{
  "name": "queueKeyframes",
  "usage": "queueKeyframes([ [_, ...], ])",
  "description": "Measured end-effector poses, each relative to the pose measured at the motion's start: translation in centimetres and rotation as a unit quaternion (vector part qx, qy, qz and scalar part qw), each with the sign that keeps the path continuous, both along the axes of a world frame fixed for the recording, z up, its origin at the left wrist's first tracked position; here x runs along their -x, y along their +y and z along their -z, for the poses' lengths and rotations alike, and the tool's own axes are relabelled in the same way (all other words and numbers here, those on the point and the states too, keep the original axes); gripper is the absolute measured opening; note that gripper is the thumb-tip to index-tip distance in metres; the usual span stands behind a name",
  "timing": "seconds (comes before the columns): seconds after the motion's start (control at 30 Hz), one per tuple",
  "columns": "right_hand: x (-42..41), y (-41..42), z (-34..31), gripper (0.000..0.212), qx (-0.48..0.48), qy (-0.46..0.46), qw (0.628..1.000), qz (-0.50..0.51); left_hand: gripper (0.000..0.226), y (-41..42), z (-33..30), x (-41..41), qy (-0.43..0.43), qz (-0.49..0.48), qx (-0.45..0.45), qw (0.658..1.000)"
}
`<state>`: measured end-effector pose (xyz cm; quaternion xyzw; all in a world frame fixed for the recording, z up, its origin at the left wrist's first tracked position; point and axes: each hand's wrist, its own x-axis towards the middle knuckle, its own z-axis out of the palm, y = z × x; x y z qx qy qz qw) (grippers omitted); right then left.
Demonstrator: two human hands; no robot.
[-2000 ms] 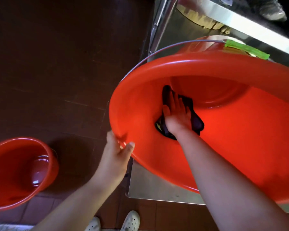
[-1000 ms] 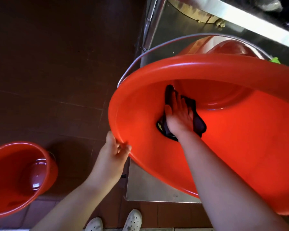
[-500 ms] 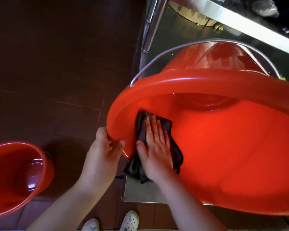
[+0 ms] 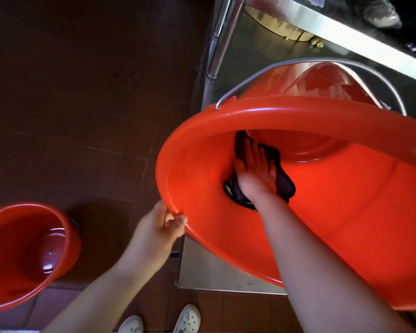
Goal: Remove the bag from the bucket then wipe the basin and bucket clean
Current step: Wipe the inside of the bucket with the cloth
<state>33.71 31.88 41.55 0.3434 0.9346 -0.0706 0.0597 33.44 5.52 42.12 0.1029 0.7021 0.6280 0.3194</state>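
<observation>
left hand [image 4: 160,227]: pinching red basin [image 4: 334,212] rim at 8 o'clock
right hand [image 4: 256,173]: fingers flat, pressing dark cloth [image 4: 285,182] on the inner wall
risk: hard push may slip the rim pinch; tilted basin drops

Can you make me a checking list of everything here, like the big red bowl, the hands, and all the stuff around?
Surface: steel shelf under the basin.
Job's things: red basin tilted up; dark cloth pressed flat inside it; red bucket with wire handle behind; second red bucket on the floor.
Clutter: wooden block at the back of the shelf.
Hands: left hand grips the basin rim; right hand lies flat on the cloth.
Cables: nothing seen.
Surroundings: dark tiled floor; white shoes.
</observation>
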Motion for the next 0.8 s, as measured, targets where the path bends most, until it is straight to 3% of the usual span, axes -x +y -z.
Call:
queueKeyframes([
  [0.13,-2.6,-5.8,-0.5,0.064,-0.005,0.015,1.000,-0.006,0.027,0.7,0.9,-1.0,-0.003,-0.025,-0.017,1.000],
  [0.23,-6.7,-11.8,-0.6,0.069,0.010,0.043,0.997,-0.070,0.028,0.8,1.1,-1.0,0.038,-0.054,-0.001,0.998],
  [0.33,-9.5,-14.1,-0.8,0.073,0.024,0.010,0.991,-0.131,0.021,0.9,1.1,-0.9,0.055,-0.064,0.017,0.996],
  [0.63,-2.6,-3.9,-1.0,0.069,-0.007,-0.012,0.996,-0.089,0.011,0.5,-2.8,3.8,0.146,-0.041,0.000,0.988],
  [0.8,0.2,2.1,-0.7,0.064,-0.034,-0.033,0.998,-0.037,0.034,0.3,-3.2,3.4,0.165,-0.047,-0.003,0.985],
])
